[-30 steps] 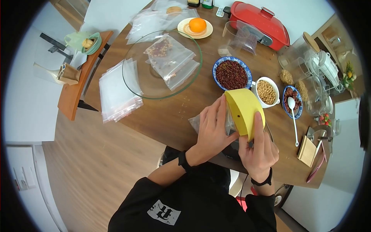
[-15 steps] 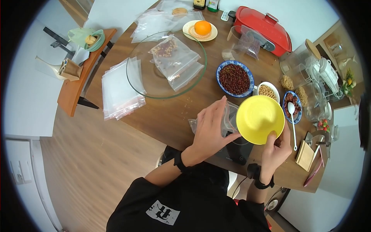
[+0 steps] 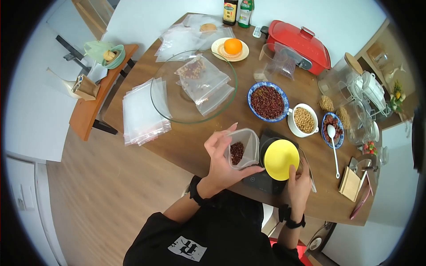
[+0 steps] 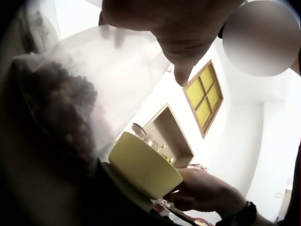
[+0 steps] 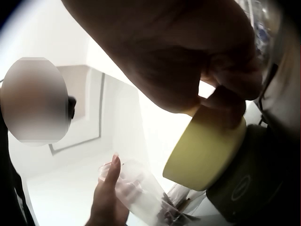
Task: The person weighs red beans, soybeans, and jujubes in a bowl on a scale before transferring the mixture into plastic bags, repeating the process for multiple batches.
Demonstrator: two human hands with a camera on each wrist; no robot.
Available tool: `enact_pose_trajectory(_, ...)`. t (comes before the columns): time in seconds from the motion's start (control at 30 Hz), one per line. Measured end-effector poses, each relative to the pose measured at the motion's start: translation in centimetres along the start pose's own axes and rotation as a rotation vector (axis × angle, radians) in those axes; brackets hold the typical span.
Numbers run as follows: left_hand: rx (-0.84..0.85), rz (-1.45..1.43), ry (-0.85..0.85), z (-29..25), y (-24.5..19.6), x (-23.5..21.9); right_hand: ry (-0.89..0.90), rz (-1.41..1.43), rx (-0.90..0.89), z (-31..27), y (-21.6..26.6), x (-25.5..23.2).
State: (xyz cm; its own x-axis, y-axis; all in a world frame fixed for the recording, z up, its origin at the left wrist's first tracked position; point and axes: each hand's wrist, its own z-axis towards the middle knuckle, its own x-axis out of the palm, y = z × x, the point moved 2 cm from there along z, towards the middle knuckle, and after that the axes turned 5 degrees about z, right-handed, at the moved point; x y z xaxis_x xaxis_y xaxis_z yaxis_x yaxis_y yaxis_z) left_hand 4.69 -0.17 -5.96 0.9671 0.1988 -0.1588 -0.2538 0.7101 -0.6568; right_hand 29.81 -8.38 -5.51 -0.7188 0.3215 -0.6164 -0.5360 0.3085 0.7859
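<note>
My left hand (image 3: 219, 164) holds a clear plastic bag (image 3: 249, 144) with its mouth wide, the thumb and fingers spread about the rim. Dark red beans (image 3: 237, 153) lie in the bottom of it. To the right, my right hand (image 3: 298, 188) pinches the rim of a yellow bowl (image 3: 280, 159), thumb over the inner side. No contents show in the bowl, which sits low over a black kitchen scale (image 3: 262, 182). The right wrist view has the bowl (image 5: 204, 150) close by the scale's dark edge (image 5: 240, 188).
Behind the hands stand a blue-rimmed bowl of red beans (image 3: 267, 102), a white cup of pale beans (image 3: 304, 120) and a small dish with a white spoon (image 3: 331, 131). A glass bowl (image 3: 165, 113) with filled bags and a stack of flat bags (image 3: 144, 111) lie left.
The yellow bowl went from tipped over the bag to level, then right and down to the scale. My left hand moved slightly left and lower with the bag, whose mouth now faces up.
</note>
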Motion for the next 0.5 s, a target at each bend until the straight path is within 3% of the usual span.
enact_pose_trajectory(0.07,0.003,-0.029,0.044,0.0,0.0,-1.2,-0.286,-0.335,-0.156,-1.3,3.2,-1.2)
enact_pose_trajectory(0.1,-0.003,-0.067,0.092,0.0,-0.1,-1.8,-0.285,-0.327,-0.165,-1.6,4.5,-1.5)
enact_pose_trajectory(0.13,0.004,-0.059,0.090,0.0,-0.2,-2.7,-0.196,-0.288,-0.400,-1.9,6.3,-1.6)
enact_pose_trajectory(0.17,0.000,-0.036,0.192,0.1,-0.2,-3.5,-0.110,-0.244,-0.628,-2.5,8.3,-1.5)
enact_pose_trajectory(0.23,0.012,-0.011,0.304,0.5,-0.1,-5.3,0.231,-0.050,-0.743,-3.9,12.4,0.0)
enact_pose_trajectory(0.3,-0.025,0.005,0.403,0.9,0.2,-6.7,0.233,-0.094,-0.780,-4.1,13.7,2.2)
enact_pose_trajectory(0.33,-0.142,-0.225,0.287,1.0,-0.1,-6.4,0.251,-0.149,-0.813,-4.0,13.8,3.1)
enact_pose_trajectory(0.37,-0.133,-0.218,0.285,1.6,0.1,-7.2,0.247,-0.143,-0.823,-3.8,13.4,3.5)
enact_pose_trajectory(0.43,0.036,-0.049,0.495,3.0,0.0,-8.6,0.274,-0.108,-0.903,-3.7,12.4,3.8)
enact_pose_trajectory(0.47,0.004,-0.025,0.384,3.5,-1.1,-8.5,0.273,-0.106,-0.907,-3.8,12.2,3.6)
enact_pose_trajectory(0.5,0.008,-0.023,0.385,3.4,-0.9,-8.8,0.294,-0.137,-0.958,-4.0,12.0,3.4)
